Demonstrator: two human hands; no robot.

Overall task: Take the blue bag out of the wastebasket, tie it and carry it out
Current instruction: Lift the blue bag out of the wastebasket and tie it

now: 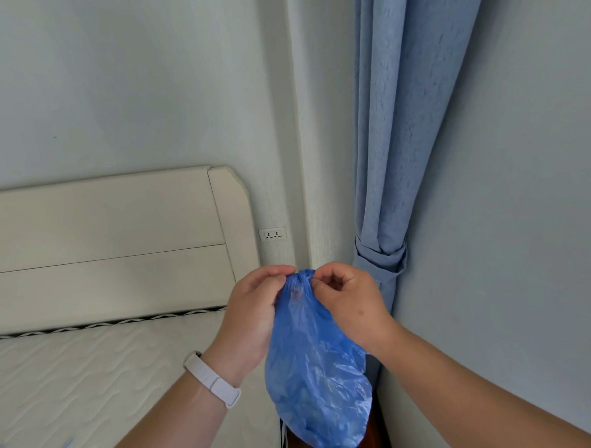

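The blue bag (319, 368) hangs in the air in front of me, a crinkled plastic sack bulging at the bottom. Its mouth is gathered into a bunched neck at the top. My left hand (254, 313), with a white band on the wrist, pinches the neck from the left. My right hand (351, 302) pinches the same neck from the right, fingers curled. Both hands meet at the top of the bag. The wastebasket is not in view.
A bed with a cream headboard (112, 245) and a quilted white mattress (91, 385) fills the left. A wall socket (272, 234) sits beside the headboard. A tied-back blue curtain (387, 186) hangs at the corner, with a pale wall (524, 214) on the right.
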